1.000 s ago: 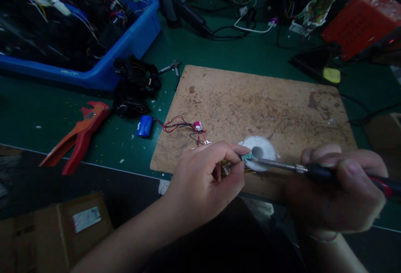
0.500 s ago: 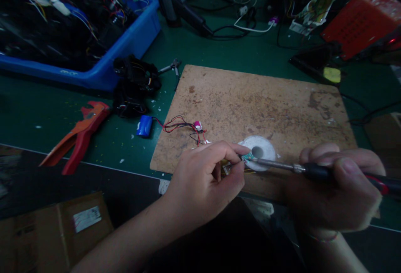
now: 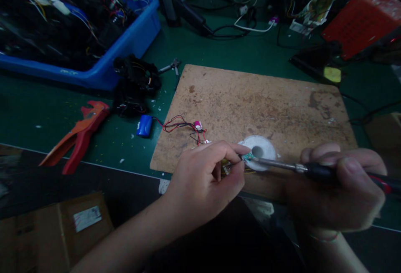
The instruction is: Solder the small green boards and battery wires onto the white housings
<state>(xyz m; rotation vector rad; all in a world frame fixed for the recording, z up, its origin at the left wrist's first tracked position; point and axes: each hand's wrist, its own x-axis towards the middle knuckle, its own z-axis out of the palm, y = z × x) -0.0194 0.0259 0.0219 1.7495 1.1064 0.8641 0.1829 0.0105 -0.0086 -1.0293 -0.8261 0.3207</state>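
My left hand (image 3: 209,177) pinches a small green circuit board (image 3: 247,157) between thumb and fingers, above the front of the brown board. A soldering iron (image 3: 282,165) with a black handle is gripped in my right hand (image 3: 341,185). Its metal tip points left and sits at the circuit board's right edge; whether they touch I cannot tell. Beneath the circuit board lies a white spool (image 3: 266,147) with a grey centre. Red and black wires (image 3: 175,125) run from a blue battery pack (image 3: 144,126) toward my left hand, which hides their ends.
The brown board (image 3: 238,97) lies on a green table. At left are red-handled cutters (image 3: 79,135), a black housing (image 3: 134,83) and a blue bin (image 3: 138,35) full of wired parts. An orange-red box (image 3: 363,24) and a soldering iron stand (image 3: 316,64) are at the back right.
My right hand and the soldering iron have shifted slightly to the right, the tip drawing back a little across the circuit board. My left hand has stayed in place.
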